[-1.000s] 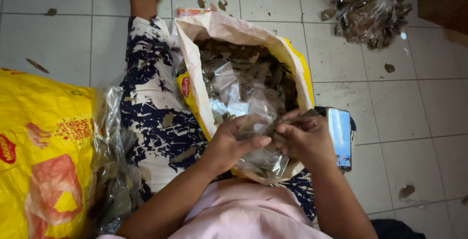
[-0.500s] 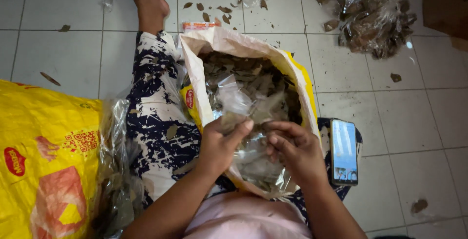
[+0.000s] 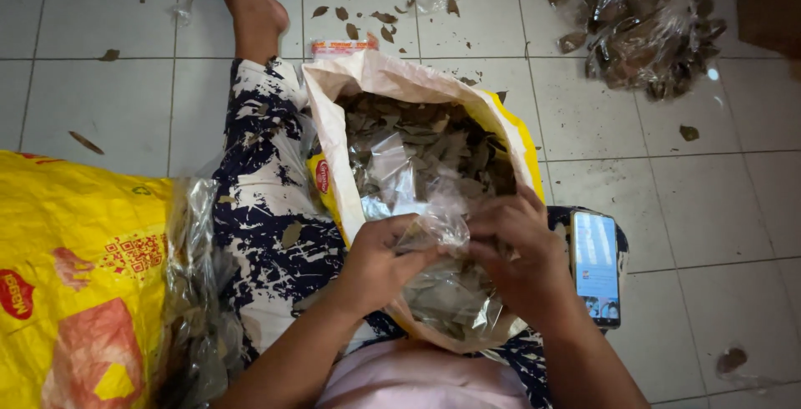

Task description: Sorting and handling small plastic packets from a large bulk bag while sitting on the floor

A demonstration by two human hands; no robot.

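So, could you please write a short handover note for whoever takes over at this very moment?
Left hand and right hand: both pinch the top of a small clear bag filled with dried leaves, over the lap.
Open sack of leaves stands just beyond the hands.
Pile of filled clear bags lies on the tiled floor, far right.
Phone rests by the right hand.
Yellow sack sits at left.
The held bag's mouth looks not yet closed.

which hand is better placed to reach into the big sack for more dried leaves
Right, probably. The right hand sits at the open mouth of the sack, just beside the dried leaves. The left hand is lower, gripping the small clear bag near its mouth.
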